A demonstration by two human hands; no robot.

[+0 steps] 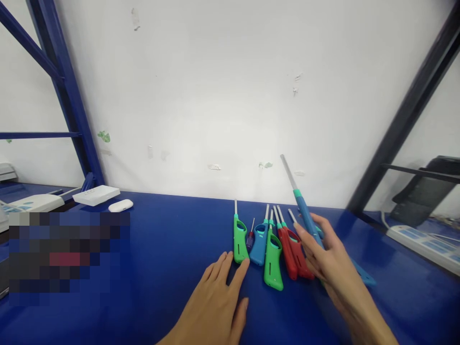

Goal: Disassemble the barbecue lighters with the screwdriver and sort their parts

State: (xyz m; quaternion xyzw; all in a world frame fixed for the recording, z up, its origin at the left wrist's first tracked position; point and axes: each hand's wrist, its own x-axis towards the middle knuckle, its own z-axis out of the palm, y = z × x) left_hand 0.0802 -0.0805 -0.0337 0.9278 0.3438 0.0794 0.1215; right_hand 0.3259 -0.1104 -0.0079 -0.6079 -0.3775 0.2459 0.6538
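No legible lettering; no numbers

lighters [273, 268] in a row on the table [161, 268] before me, screwdriver [250, 240] between the two leftmost, my left hand [215, 299] at their near left, another lighter [304, 210] in my right hand [332, 261], wall [201, 96] behind

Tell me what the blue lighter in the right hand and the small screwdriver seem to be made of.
Blue lighter in the right hand: body probably hard plastic, smooth and evenly coloured; its rod looks like metal, grey with a dull shine. Screwdriver: handle likely plastic, red and dark purple; thin pale shaft perhaps metal, too small to be sure.
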